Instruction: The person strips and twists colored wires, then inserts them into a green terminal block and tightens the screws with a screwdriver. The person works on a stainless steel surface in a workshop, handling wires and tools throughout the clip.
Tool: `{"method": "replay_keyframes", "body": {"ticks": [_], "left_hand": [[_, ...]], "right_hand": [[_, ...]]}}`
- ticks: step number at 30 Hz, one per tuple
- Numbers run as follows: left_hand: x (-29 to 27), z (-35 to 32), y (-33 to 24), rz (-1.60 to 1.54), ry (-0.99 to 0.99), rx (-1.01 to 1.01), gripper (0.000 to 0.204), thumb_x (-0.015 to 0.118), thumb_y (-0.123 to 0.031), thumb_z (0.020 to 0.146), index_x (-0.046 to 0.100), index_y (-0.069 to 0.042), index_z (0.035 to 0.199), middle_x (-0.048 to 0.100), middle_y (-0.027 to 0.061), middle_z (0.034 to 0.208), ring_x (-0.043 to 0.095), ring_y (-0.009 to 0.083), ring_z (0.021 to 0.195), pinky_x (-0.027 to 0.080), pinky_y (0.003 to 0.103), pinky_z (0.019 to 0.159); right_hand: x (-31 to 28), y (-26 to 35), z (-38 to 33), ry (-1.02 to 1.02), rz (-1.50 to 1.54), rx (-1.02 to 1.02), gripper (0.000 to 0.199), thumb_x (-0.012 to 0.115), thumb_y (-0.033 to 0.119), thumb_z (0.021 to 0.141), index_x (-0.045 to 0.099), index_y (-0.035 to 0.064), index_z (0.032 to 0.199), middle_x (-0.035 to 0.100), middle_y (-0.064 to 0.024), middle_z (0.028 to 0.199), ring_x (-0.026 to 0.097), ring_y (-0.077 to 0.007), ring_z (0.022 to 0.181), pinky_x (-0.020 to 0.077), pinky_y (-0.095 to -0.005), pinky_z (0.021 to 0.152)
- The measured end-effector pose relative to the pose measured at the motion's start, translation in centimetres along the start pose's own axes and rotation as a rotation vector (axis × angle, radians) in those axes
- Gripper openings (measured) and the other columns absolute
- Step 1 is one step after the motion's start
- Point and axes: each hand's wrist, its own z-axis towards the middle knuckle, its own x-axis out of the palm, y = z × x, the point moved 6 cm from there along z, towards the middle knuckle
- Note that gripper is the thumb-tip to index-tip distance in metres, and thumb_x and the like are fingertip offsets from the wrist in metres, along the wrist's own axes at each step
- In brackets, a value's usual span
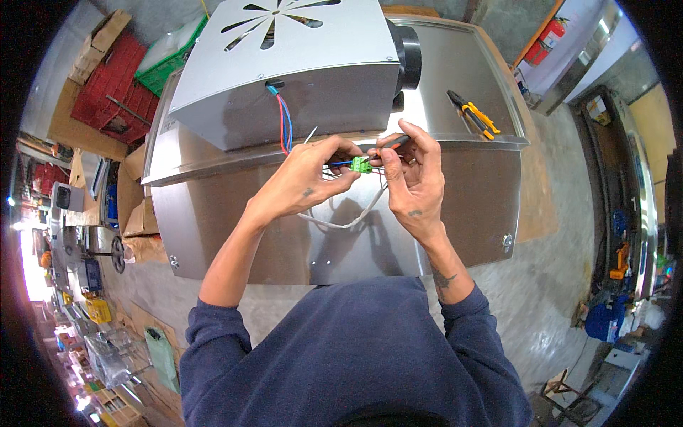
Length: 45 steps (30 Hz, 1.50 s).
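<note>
The left camera of a head-worn fisheye pair looks steeply down over the wearer's navy-blue cloth garment (341,349), facing the box-shaped silver metal housing (306,57). It is near the bare fingers (420,135) before the housing, yet reaches red plastic crates (110,107) left of it and a red cylindrical fire extinguisher (546,43) to its right.

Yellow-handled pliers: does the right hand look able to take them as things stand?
Probably yes: the pliers lie uncovered on the metal surface, with nothing visible between them and the right hand. However, that hand holds a screwdriver, so its grip is not free.
</note>
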Motion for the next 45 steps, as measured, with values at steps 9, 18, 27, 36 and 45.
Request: {"method": "replay_keyframes", "body": {"ticks": [9,18,27,36,45], "left_hand": [[0.0,-0.1,0.1,-0.001,-0.001,0.009,0.036,0.083,-0.012,0.093,0.070,0.002,0.123,0.079,0.0151,0.108,0.078,0.0205,0.097,0.062,0.036,0.087],[0.1,0.0,-0.1,-0.040,-0.013,0.011,0.035,0.082,-0.012,0.094,0.070,0.002,0.123,0.079,0.0147,0.106,0.078,0.0200,0.095,0.062,0.035,0.085],[0.2,0.0,-0.2,-0.032,-0.033,0.060,0.032,0.082,-0.011,0.094,0.071,0.002,0.121,0.078,0.0149,0.103,0.077,0.0203,0.092,0.061,0.036,0.082],[0.0,-0.1,-0.6,-0.028,-0.041,0.068,0.030,0.081,-0.011,0.093,0.071,0.001,0.119,0.078,0.0150,0.101,0.076,0.0203,0.091,0.060,0.037,0.081],[0.3,-0.1,0.2,-0.014,-0.022,0.074,0.030,0.081,-0.010,0.093,0.071,0.002,0.118,0.077,0.0144,0.100,0.076,0.0198,0.090,0.061,0.036,0.080]], "right_hand": [[0.2,-0.4,-0.3,-0.006,-0.066,-0.009,0.046,0.065,0.000,0.106,0.046,-0.0021,0.148,0.069,-0.0180,0.118,0.076,-0.0219,0.104,0.0673,-0.0350,0.088],[-0.1,-0.1,-0.5,-0.045,-0.236,-0.103,0.045,0.073,0.002,0.102,0.053,-0.0014,0.141,0.075,-0.0168,0.108,0.079,-0.0217,0.093,0.0672,-0.0335,0.081],[0.0,0.7,-0.7,0.002,-0.367,-0.174,0.041,0.077,0.000,0.099,0.056,-0.0001,0.134,0.073,-0.0138,0.108,0.077,-0.0174,0.093,0.0658,-0.0297,0.077],[0.1,1.9,-0.1,0.057,-0.503,-0.243,0.034,0.079,0.003,0.098,0.062,0.0009,0.128,0.073,-0.0125,0.108,0.078,-0.0167,0.091,0.0665,-0.0289,0.075],[0.5,3.0,1.2,0.305,-0.635,-0.291,0.029,0.074,0.004,0.098,0.060,-0.0003,0.124,0.069,-0.0170,0.110,0.073,-0.0301,0.098,0.0607,-0.0403,0.078]]}}
